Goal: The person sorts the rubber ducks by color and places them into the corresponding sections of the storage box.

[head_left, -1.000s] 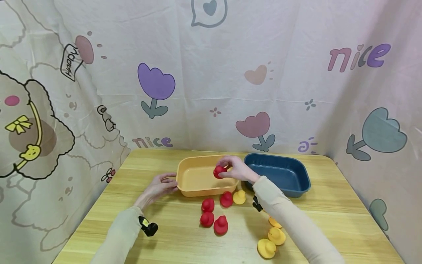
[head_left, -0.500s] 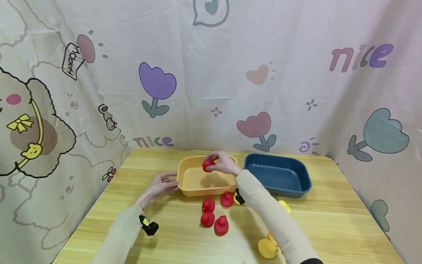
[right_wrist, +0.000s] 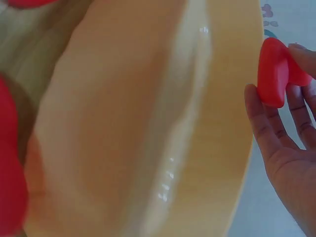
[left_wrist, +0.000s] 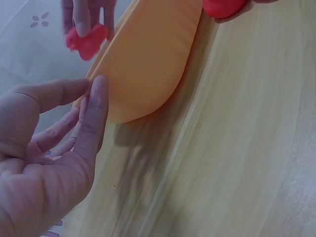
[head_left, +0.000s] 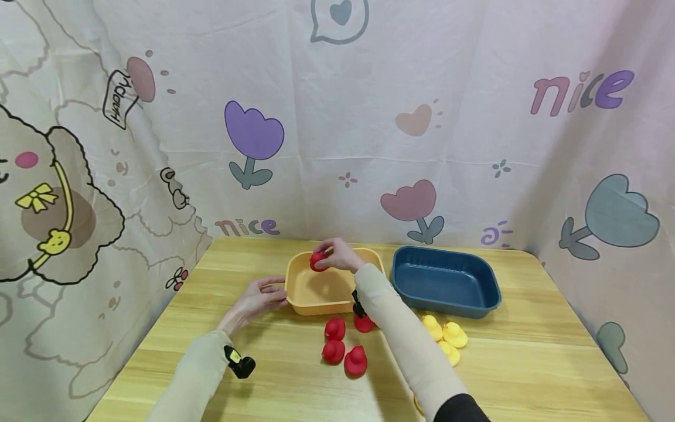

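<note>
My right hand [head_left: 340,256] pinches a red rubber duck [head_left: 317,261] over the left part of the yellow bin [head_left: 316,308]. In the right wrist view, that duck [right_wrist: 274,74] sits between thumb and fingertips beyond the bin's rim. My left hand [head_left: 258,300] holds the bin's left edge; the left wrist view has its thumb and fingertips [left_wrist: 98,91] meeting at the rim. Several red rubber ducks [head_left: 334,351] sit on the table in front of the bin, one partly covered by the right wrist camera. Inside the bin, the visible floor bears no duck.
A dark blue bin [head_left: 448,281] stands right of the yellow one. Several yellow rubber ducks [head_left: 454,334] lie in front of it, some partly hidden by the right sleeve [head_left: 406,340]. A printed cloth [head_left: 337,129] hangs behind the wooden table [head_left: 285,375].
My right hand has carried the red duck leftward across the yellow bin. Its sleeve has shifted left, revealing some yellow ducks and covering others. The left hand stays at the bin's edge.
</note>
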Demonstrator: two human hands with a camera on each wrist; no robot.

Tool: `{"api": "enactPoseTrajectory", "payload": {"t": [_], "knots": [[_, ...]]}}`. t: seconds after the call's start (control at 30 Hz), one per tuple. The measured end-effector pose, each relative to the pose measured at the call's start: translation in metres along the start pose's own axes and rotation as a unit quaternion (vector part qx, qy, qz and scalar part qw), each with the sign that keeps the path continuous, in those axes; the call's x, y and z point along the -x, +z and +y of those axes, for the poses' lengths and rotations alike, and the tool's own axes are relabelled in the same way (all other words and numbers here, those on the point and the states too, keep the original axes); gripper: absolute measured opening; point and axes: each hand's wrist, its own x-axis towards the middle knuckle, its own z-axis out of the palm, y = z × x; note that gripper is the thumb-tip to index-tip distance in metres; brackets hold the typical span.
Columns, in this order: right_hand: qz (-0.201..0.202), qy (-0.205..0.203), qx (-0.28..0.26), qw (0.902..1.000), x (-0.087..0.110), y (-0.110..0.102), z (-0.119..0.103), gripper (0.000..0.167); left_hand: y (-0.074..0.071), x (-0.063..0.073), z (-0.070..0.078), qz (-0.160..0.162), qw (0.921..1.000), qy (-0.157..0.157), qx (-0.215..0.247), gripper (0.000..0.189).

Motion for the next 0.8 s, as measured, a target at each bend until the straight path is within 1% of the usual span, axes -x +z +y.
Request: {"api": "enactPoseTrajectory", "payload": {"t": [0.2, 0.4, 0.53, 0.8], "knots": [[-0.004, 0.025, -0.021, 0.9995, -0.006, 0.013, 0.011, 0.031, 0.001, -0.001, -0.001, -0.007, 0.9999, 0.003, 0.011, 0.062], [-0.002, 0.037, -0.032, 0.9988, -0.011, 0.024, 0.018, 0.032, 0.0, 0.001, -0.002, -0.002, 0.9999, 0.006, 0.012, 0.064], [-0.005, 0.04, -0.02, 0.999, -0.012, 0.029, 0.021, 0.032, 0.001, 0.001, -0.003, -0.002, 0.9999, 0.006, 0.01, 0.064], [-0.012, 0.046, 0.021, 0.9986, -0.017, 0.037, 0.028, 0.032, 0.001, 0.0, -0.002, 0.008, 0.9999, -0.007, 0.005, 0.061]]}}
